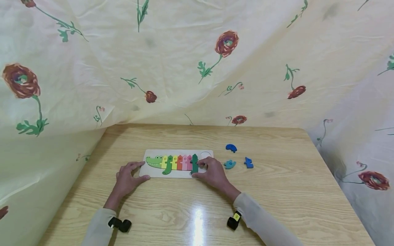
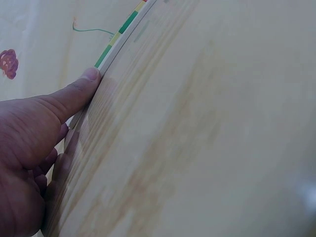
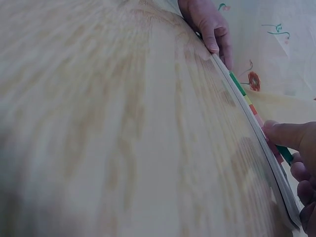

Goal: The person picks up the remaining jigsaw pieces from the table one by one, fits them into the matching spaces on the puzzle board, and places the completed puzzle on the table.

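Observation:
A white wooden puzzle board [image 1: 178, 174] lies on the table, filled from its left with a crocodile's light green head and a row of yellow, green, red and pink pieces. My left hand [image 1: 127, 178] holds the board's left end, thumb at the near edge and fingers at the left side. In the left wrist view the thumb [image 2: 74, 96] presses on the board's edge. My right hand [image 1: 213, 173] pinches a dark green leg piece [image 1: 194, 163] right beside the last pink piece. The right wrist view shows this green piece [image 3: 285, 154] tilted under the thumb.
Right of the board lie three loose pieces: a dark blue curved one [image 1: 231, 148], a teal one [image 1: 230, 164] and a blue one [image 1: 249, 162]. The wooden table [image 1: 172, 208] meets a flowered cloth [image 1: 172, 68] at its back. Each wrist wears a black camera.

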The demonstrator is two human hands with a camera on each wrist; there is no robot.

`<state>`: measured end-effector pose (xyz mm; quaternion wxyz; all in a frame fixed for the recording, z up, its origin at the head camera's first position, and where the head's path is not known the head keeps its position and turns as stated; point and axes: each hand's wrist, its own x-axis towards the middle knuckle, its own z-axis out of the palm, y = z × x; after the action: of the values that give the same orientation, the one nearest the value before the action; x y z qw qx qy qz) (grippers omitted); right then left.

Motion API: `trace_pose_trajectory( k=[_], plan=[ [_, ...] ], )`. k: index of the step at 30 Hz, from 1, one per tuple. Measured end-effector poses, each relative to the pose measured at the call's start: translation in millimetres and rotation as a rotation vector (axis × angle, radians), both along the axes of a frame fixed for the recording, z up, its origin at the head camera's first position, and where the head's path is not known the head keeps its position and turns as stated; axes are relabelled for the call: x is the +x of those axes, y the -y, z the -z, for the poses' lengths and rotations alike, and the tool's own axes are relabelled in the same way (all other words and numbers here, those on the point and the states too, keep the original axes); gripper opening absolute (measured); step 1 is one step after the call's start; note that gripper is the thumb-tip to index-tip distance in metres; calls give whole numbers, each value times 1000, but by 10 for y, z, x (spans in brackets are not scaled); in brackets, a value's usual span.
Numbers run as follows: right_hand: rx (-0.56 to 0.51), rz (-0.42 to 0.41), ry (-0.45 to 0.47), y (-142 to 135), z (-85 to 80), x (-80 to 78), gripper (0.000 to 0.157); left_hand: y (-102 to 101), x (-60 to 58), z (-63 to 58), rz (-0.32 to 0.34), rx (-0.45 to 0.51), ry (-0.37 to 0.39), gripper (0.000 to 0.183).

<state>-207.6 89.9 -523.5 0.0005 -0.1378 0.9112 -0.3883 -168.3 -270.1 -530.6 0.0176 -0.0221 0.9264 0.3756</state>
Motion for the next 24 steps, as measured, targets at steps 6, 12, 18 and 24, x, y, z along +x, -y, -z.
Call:
trace_pose_trajectory(
  k=[6,12,18,24],
  plan=[
    [5,-3,-13,4,-2,9,44,-10,7,-11,-2,0,-2,76],
    [22,-5,4,10,-6,10,44,-6,14,-13,-1,0,-5,76],
    [25,-1,15,12,-14,14,44,-1,8,2,-4,-6,0,76],
    [20,0,26,12,-29,17,44,-5,0,13,-6,-4,6,76]
  ],
)
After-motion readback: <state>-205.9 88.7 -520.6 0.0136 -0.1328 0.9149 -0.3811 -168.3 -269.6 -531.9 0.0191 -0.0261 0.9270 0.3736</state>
